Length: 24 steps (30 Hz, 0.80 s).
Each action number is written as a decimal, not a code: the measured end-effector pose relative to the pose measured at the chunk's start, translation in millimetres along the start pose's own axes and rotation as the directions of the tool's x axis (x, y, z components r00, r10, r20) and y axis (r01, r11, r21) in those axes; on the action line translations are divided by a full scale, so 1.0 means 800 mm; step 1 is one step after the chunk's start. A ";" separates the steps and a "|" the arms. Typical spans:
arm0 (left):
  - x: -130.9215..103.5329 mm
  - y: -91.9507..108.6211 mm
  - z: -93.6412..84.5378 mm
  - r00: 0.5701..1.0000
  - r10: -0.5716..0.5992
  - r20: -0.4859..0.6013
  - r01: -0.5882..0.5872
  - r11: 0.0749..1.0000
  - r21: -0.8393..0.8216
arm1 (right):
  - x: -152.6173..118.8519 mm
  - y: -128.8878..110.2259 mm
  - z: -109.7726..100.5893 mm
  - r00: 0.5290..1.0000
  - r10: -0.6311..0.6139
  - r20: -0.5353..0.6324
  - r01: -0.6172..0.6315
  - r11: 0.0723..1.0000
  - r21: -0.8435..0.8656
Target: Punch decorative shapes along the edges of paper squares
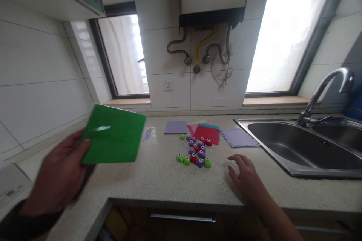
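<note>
Taking the cluster of mini craft punches (193, 158) as the clock's centre, my left hand (63, 162) at nine o'clock grips a green paper sheet (113, 135) by its left side above the counter (158, 184), while my right hand (244, 173), between three and four, is unladen with fingers loosely curled. To judge by the edges, the lavender sheet (240, 137) towards two o'clock is already bordered, probably punched, whereas the red sheet (207, 132) at one o'clock and the green appear unworked. The green sheet looks flat, squarish and glossy, glare marking its upper face.
</note>
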State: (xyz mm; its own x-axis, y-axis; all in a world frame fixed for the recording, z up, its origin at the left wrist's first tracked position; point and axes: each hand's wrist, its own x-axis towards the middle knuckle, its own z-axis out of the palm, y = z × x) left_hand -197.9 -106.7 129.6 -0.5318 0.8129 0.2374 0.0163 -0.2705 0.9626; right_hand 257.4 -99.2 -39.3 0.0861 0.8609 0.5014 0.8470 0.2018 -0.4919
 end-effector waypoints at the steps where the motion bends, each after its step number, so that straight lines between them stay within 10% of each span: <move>1: -0.013 -0.014 0.013 0.996 -0.042 0.077 0.049 0.995 -0.089 | -0.004 -0.013 -0.003 1.000 0.004 0.020 -0.006 0.995 0.097; 4: -0.058 -0.059 0.055 0.932 -0.178 0.315 0.259 0.936 -0.237 | -0.019 -0.064 -0.009 0.983 0.028 0.183 -0.110 0.884 0.454; 7: -0.103 -0.094 0.084 0.841 -0.264 0.473 0.417 0.872 -0.255 | -0.032 -0.115 -0.008 0.970 -0.061 0.236 -0.163 0.557 0.814; 11: -0.138 -0.124 0.090 0.752 -0.326 0.573 0.523 0.824 -0.217 | -0.047 -0.151 0.004 0.941 -0.104 0.322 -0.271 0.340 0.901; 16: -0.131 -0.146 0.077 0.752 -0.210 0.625 0.299 0.954 -0.038 | -0.067 -0.150 0.007 0.996 -0.042 0.073 -0.030 0.628 0.778; 19: -0.126 -0.143 0.075 0.767 -0.288 0.574 0.322 0.946 0.046 | -0.076 -0.147 0.000 0.925 -0.337 -0.177 0.378 0.757 0.533; 24: -0.141 -0.122 0.083 0.502 -0.443 0.743 0.689 0.724 -0.034 | -0.084 -0.149 -0.004 0.753 -0.627 -0.201 0.658 0.708 0.256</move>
State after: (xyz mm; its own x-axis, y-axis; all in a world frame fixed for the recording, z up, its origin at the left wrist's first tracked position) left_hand -83.4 -137.3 17.5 0.3551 0.9109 -0.2103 -0.3837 0.3472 0.8557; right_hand 152.6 -182.4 -11.8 -0.3609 0.4275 0.8288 0.5221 0.8290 -0.2002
